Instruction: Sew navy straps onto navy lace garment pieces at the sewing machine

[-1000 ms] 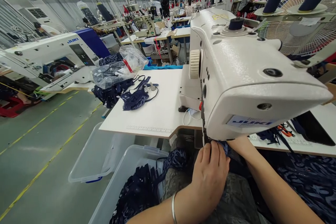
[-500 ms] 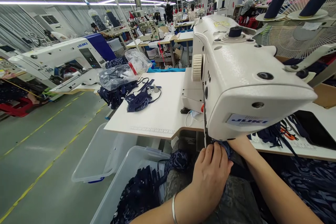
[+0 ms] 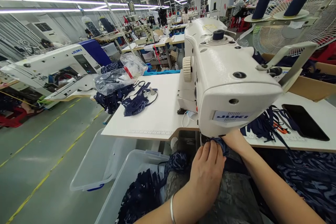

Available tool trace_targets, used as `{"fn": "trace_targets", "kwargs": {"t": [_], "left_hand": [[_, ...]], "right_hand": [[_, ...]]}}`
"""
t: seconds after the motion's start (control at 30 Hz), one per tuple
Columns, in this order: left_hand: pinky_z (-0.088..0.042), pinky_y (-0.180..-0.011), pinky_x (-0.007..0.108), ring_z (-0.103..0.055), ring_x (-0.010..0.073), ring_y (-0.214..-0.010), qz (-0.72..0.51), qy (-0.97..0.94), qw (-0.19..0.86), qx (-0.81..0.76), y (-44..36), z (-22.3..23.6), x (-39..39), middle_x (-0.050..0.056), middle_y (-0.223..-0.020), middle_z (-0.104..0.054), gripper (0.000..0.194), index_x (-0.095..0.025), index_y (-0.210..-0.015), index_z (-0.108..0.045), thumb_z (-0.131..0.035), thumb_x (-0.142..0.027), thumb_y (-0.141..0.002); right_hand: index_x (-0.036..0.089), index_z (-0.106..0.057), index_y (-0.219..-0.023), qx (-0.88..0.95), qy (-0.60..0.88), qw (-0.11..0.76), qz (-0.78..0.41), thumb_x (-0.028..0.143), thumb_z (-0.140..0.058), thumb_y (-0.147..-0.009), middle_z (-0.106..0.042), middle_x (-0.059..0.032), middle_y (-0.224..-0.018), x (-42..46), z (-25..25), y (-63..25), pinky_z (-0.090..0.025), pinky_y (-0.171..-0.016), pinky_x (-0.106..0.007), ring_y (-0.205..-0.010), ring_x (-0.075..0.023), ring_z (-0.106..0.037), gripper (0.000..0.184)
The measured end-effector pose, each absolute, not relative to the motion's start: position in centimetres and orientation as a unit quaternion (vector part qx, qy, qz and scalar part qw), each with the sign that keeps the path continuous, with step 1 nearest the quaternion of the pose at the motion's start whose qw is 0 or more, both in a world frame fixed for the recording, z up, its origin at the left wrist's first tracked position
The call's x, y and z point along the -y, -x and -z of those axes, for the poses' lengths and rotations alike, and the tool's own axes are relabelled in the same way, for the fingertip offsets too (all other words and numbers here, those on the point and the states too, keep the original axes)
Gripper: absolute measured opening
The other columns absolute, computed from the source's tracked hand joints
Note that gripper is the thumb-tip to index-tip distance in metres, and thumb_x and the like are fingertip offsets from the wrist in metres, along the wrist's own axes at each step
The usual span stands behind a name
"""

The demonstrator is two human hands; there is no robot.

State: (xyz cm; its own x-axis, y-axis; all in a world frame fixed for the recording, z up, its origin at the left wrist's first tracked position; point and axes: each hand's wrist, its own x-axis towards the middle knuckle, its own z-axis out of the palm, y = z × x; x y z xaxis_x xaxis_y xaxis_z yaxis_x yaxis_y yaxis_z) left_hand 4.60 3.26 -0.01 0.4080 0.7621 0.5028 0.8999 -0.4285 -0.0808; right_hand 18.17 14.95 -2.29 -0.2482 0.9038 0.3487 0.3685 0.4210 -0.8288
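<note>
The white sewing machine head point(image 3: 236, 87) stands directly before me. Under its needle end, my left hand point(image 3: 208, 168) has its fingers bent and pressed together on a piece of navy patterned fabric point(image 3: 221, 146). My right hand point(image 3: 232, 140) reaches in from the right to the same fabric; its fingers are hidden behind the machine and the cloth. A navy bra point(image 3: 136, 103) with straps lies on the white table left of the machine. More navy patterned fabric point(image 3: 178, 161) hangs over my lap near the left forearm.
Below left are a clear plastic bin point(image 3: 118, 178) with navy pieces and a second plastic bin point(image 3: 89, 168). A bagged bundle point(image 3: 111, 80) sits at the table's left edge. On the right lie a black phone point(image 3: 306, 122), navy straps point(image 3: 262, 122) and orange-handled snips point(image 3: 280, 128).
My view has turned slightly right, so the machine and table appear further left. Both hands stay at the fabric under the machine head, with little change in their pose.
</note>
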Motion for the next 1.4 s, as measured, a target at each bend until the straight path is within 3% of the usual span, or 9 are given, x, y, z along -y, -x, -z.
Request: {"fn": "trace_targets", "kwargs": {"t": [0.13,0.53,0.97,1.1,1.17,1.23,1.3,1.4], "left_hand": [[-0.052,-0.091,0.035,-0.061,0.0232,-0.109,0.207,0.817,0.163,0.513,-4.8,-0.3,-3.7,0.011,-0.118,-0.067,0.031,-0.008,-0.119,-0.061,-0.047,-0.026,-0.098],[-0.051,-0.092,0.035,-0.06,0.0234,-0.11,0.203,0.817,0.165,0.513,-4.8,-0.3,-3.7,0.01,-0.12,-0.066,0.031,-0.008,-0.12,-0.06,-0.047,-0.025,-0.098],[-0.053,-0.084,0.04,-0.063,0.0276,-0.102,0.258,0.798,0.143,0.525,-4.6,0.1,-3.7,0.012,-0.113,-0.067,0.032,-0.008,-0.118,-0.06,-0.048,-0.027,-0.096],[-0.049,-0.091,0.042,-0.058,0.0277,-0.108,0.356,0.778,0.014,0.518,-3.2,0.7,-3.3,0.013,-0.116,-0.061,0.028,-0.015,-0.118,-0.056,-0.047,-0.03,-0.096],[-0.046,-0.093,0.042,-0.054,0.0267,-0.111,0.424,0.723,-0.112,0.534,-1.9,1.5,-3.1,0.016,-0.119,-0.056,0.033,-0.015,-0.121,-0.05,-0.044,-0.036,-0.097],[-0.045,-0.088,0.037,-0.054,0.0225,-0.101,0.442,0.644,-0.29,0.552,-0.2,2.5,-3.0,0.013,-0.109,-0.056,0.038,-0.015,-0.119,-0.048,-0.037,-0.045,-0.098],[-0.043,-0.072,0.029,-0.049,0.0161,-0.076,0.398,0.575,-0.46,0.548,2.0,3.8,-3.0,0.003,-0.082,-0.052,0.045,-0.017,-0.096,-0.055,-0.034,-0.057,-0.096],[-0.03,-0.053,0.025,-0.028,0.009,-0.053,0.336,0.555,-0.544,0.532,5.7,5.7,-2.8,-0.006,-0.056,-0.029,0.061,-0.019,-0.056,-0.039,-0.047,-0.073,-0.083]], "right_hand": [[0.017,-0.072,-0.1,0.723,0.469,0.426,-0.275,0.027,-0.05,-0.082,-0.075,-0.0132,-0.105,-15.4,2.8,-18.1,-0.058,-0.082,-0.042,-0.098,-0.0304,-0.069,0.03],[0.024,-0.072,-0.092,0.76,0.456,0.392,-0.245,0.029,-0.051,-0.083,-0.076,-0.0084,-0.097,-16.3,3.3,-18.4,-0.052,-0.096,-0.049,-0.107,-0.0322,-0.065,0.023],[0.025,-0.072,-0.104,0.79,0.446,0.371,-0.198,0.034,-0.048,-0.085,-0.074,-0.0072,-0.107,-16.5,3.2,-18.4,-0.052,-0.098,-0.046,-0.118,-0.0308,-0.06,0.032],[0.027,-0.073,-0.106,0.804,0.412,0.382,-0.195,0.032,-0.044,-0.083,-0.075,-0.0066,-0.107,-16.7,3.0,-18.2,-0.053,-0.097,-0.046,-0.12,-0.0295,-0.059,0.037],[0.026,-0.074,-0.106,0.805,0.399,0.391,-0.202,0.031,-0.043,-0.082,-0.075,-0.0069,-0.107,-16.8,3.3,-18.3,-0.052,-0.098,-0.046,-0.121,-0.0295,-0.059,0.04],[0.025,-0.075,-0.105,0.801,0.393,0.399,-0.211,0.031,-0.045,-0.08,-0.075,-0.0076,-0.107,-16.9,3.7,-18.5,-0.051,-0.099,-0.047,-0.121,-0.03,-0.058,0.039],[0.023,-0.076,-0.104,0.79,0.395,0.408,-0.231,0.031,-0.047,-0.079,-0.075,-0.009,-0.107,-16.8,4.1,-18.5,-0.051,-0.099,-0.047,-0.121,-0.0305,-0.059,0.038],[0.021,-0.076,-0.104,0.753,0.416,0.419,-0.291,0.031,-0.046,-0.082,-0.075,-0.0112,-0.107,-16.2,4.0,-18.2,-0.049,-0.1,-0.047,-0.119,-0.0307,-0.06,0.038]]}}
